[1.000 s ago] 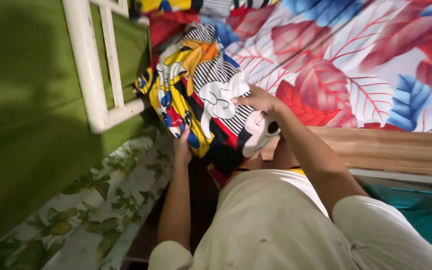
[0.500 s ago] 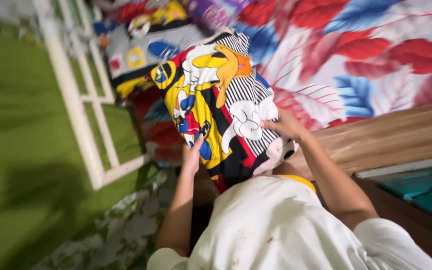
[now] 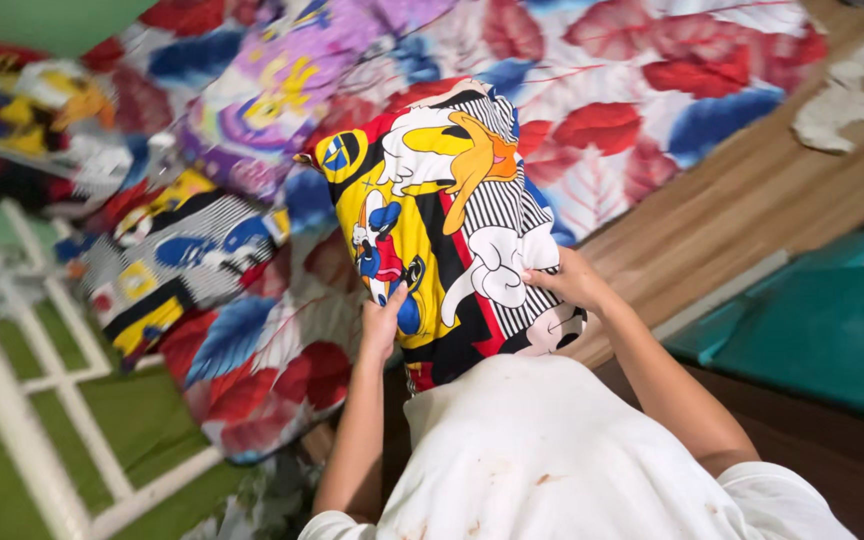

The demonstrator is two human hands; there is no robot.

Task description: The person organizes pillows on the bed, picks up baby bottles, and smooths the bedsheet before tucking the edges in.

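Cartoon-printed pillowcase (image 3: 442, 220) was being drawn over a white pillow (image 3: 542, 450); left hand (image 3: 382, 325) and right hand (image 3: 572, 282) pinched its hem, probably needing further tugging down.

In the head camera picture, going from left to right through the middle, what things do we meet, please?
White frame → striped pillow → left hand → cartoon pillowcase → right hand → wooden board → green mat.

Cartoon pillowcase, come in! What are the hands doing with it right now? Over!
Left hand and right hand both gripping the cartoon pillowcase. White pillow sticks out of its lower end. Leaf-print bedsheet behind. Nothing in the way.
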